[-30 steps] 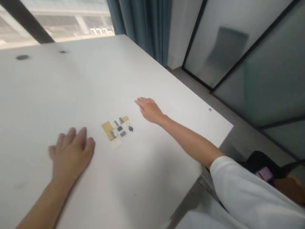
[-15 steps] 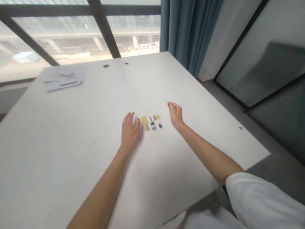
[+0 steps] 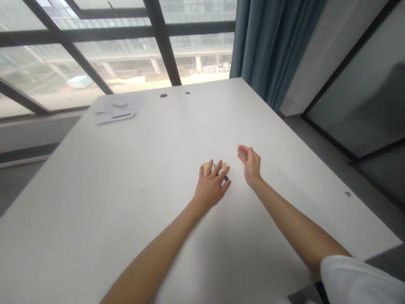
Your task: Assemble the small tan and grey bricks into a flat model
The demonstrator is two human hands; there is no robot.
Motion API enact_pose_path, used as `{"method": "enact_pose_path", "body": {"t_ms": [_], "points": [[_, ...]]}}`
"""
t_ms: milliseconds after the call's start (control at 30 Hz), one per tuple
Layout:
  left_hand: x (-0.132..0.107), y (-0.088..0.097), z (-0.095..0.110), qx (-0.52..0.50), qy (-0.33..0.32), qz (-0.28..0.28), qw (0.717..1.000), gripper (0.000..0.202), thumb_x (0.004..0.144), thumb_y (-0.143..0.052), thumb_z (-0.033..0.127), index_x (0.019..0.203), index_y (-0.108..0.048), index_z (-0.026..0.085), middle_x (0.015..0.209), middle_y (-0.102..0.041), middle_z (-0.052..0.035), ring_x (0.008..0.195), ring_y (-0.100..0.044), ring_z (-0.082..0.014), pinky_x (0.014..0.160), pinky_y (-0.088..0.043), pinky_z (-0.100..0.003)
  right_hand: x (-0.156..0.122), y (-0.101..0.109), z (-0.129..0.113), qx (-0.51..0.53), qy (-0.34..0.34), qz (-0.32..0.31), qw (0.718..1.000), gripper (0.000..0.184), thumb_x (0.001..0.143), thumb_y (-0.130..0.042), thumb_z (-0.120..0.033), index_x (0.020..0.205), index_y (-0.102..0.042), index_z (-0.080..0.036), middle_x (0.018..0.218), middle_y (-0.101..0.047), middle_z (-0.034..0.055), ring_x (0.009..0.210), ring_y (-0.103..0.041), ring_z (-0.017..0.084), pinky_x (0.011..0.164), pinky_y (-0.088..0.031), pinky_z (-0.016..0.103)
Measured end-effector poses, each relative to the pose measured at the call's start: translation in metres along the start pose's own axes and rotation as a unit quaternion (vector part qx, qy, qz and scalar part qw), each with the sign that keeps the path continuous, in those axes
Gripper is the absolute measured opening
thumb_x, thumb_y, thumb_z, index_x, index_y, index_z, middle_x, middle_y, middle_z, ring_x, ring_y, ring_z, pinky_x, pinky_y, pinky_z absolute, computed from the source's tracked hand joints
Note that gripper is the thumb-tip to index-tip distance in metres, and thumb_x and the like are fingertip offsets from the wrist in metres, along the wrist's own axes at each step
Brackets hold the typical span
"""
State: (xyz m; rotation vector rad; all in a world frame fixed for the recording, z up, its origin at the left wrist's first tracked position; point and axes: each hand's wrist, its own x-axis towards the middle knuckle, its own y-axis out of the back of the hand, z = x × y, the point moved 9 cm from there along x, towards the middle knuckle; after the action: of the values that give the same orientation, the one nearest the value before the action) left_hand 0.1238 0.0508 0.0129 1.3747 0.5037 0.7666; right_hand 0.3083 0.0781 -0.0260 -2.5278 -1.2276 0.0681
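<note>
My left hand (image 3: 211, 185) lies palm down with fingers spread over a group of small flat pieces. Past its fingertips shows a yellow piece (image 3: 205, 166), and another yellow piece (image 3: 224, 165) is farther right. A small black piece (image 3: 226, 178) peeks out between the thumb and forefinger. The hand hides the rest of the group; whether it presses on them I cannot tell. To the right, apart from the pieces, my right hand (image 3: 252, 166) rests near the white table (image 3: 164, 228), fingers stretched and slightly curved, with nothing visible in it.
Papers (image 3: 110, 117) with a dark pen-like stick (image 3: 121, 115) lie at the table's far left. A dark round disc (image 3: 163, 95) and a small dark item (image 3: 187, 93) are near the window edge. A small dark mark (image 3: 347, 194) sits near the right edge.
My left hand has moved right from beside the pieces to over them, its fingers spreading. My right hand's fingers have uncurled. The camera view has shifted left and up.
</note>
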Motion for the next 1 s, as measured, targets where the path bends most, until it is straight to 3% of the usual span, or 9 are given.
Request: {"method": "enact_pose_path", "body": {"t_ms": [133, 267, 333, 500, 633, 700, 833, 933, 1000], "points": [[0.001, 0.003, -0.024, 0.014, 0.003, -0.005, 1.0, 0.051, 0.1, -0.032, 0.05, 0.149, -0.039, 0.037, 0.161, -0.03, -0.0002, 0.149, -0.023, -0.0333, 0.119, -0.02, -0.058, -0.001, 0.0, 0.001, 0.005, 0.006, 0.002, 1.0, 0.052, 0.093, -0.046, -0.059, 0.107, -0.07, -0.014, 0.117, -0.07, 0.0164, 0.111, -0.066, 0.024, 0.096, -0.053, 0.044], [-0.009, 0.008, -0.061, 0.037, 0.062, 0.003, 0.997, 0.052, 0.1, -0.03, 0.049, 0.15, -0.039, 0.034, 0.16, -0.032, -0.0035, 0.148, -0.024, -0.0358, 0.117, -0.022, -0.06, -0.002, -0.001, 0.002, -0.016, 0.015, -0.001, 1.0, 0.054, 0.092, -0.046, -0.06, 0.106, -0.07, -0.014, 0.114, -0.071, 0.0168, 0.106, -0.067, 0.024, 0.091, -0.055, 0.044], [-0.012, 0.011, -0.069, 0.046, 0.084, 0.008, 0.995, 0.055, 0.099, -0.033, 0.051, 0.151, -0.037, 0.034, 0.16, -0.032, -0.0048, 0.148, -0.022, -0.0379, 0.117, -0.02, -0.062, -0.002, -0.002, 0.003, -0.027, 0.018, 0.002, 0.999, 0.054, 0.091, -0.047, -0.06, 0.105, -0.071, -0.014, 0.112, -0.071, 0.0167, 0.102, -0.068, 0.024, 0.088, -0.056, 0.043], [0.004, 0.014, -0.045, 0.046, 0.088, 0.036, 0.994, 0.065, 0.095, -0.036, 0.063, 0.153, -0.032, 0.035, 0.163, -0.025, -0.0061, 0.148, -0.015, -0.0431, 0.115, -0.016, -0.068, -0.003, -0.002, 0.002, -0.046, 0.027, 0.004, 0.999, 0.052, 0.091, -0.047, -0.058, 0.105, -0.071, -0.014, 0.111, -0.071, 0.0155, 0.094, -0.069, 0.022, 0.082, -0.057, 0.04], [0.032, 0.002, -0.012, 0.039, 0.023, 0.033, 0.998, 0.058, 0.098, -0.03, 0.057, 0.152, -0.034, 0.036, 0.162, -0.028, -0.004, 0.15, -0.017, -0.0352, 0.117, -0.012, -0.066, -0.004, -0.001, -0.001, -0.051, 0.027, 0.001, 0.998, 0.05, 0.092, -0.047, -0.056, 0.105, -0.071, -0.014, 0.111, -0.071, 0.0154, 0.092, -0.068, 0.021, 0.079, -0.057, 0.038], [0.043, -0.005, -0.016, 0.039, 0.025, 0.018, 0.999, 0.055, 0.1, -0.028, 0.052, 0.152, -0.034, 0.036, 0.161, -0.03, -0.0039, 0.15, -0.02, -0.0333, 0.118, -0.013, -0.065, -0.005, 0.0, -0.002, -0.055, 0.026, 0.003, 0.998, 0.05, 0.091, -0.048, -0.056, 0.105, -0.071, -0.014, 0.111, -0.071, 0.0154, 0.092, -0.068, 0.021, 0.078, -0.057, 0.038], [0.045, -0.005, -0.059, 0.057, 0.084, 0.008, 0.995, 0.054, 0.101, -0.026, 0.047, 0.152, -0.034, 0.035, 0.161, -0.029, -0.0051, 0.15, -0.018, -0.0359, 0.115, -0.015, -0.068, -0.006, -0.001, -0.001, -0.063, 0.024, 0.0, 0.998, 0.05, 0.091, -0.048, -0.056, 0.106, -0.071, -0.013, 0.112, -0.071, 0.0155, 0.092, -0.067, 0.021, 0.078, -0.057, 0.038], [0.03, 0.003, -0.102, 0.065, 0.158, 0.01, 0.985, 0.055, 0.101, -0.025, 0.046, 0.153, -0.033, 0.031, 0.161, -0.028, -0.0079, 0.148, -0.02, -0.0391, 0.113, -0.02, -0.068, -0.007, -0.002, 0.0, -0.072, 0.026, -0.007, 0.997, 0.051, 0.092, -0.047, -0.056, 0.106, -0.071, -0.013, 0.111, -0.071, 0.0156, 0.091, -0.067, 0.021, 0.076, -0.057, 0.037], [0.019, 0.009, -0.126, 0.066, 0.192, 0.012, 0.979, 0.056, 0.101, -0.023, 0.043, 0.154, -0.033, 0.026, 0.161, -0.028, -0.0104, 0.148, -0.022, -0.0377, 0.113, -0.026, -0.063, -0.007, -0.004, 0.001, -0.082, 0.029, -0.011, 0.996, 0.052, 0.092, -0.047, -0.056, 0.107, -0.07, -0.012, 0.11, -0.071, 0.0158, 0.09, -0.067, 0.021, 0.075, -0.056, 0.036]]}}
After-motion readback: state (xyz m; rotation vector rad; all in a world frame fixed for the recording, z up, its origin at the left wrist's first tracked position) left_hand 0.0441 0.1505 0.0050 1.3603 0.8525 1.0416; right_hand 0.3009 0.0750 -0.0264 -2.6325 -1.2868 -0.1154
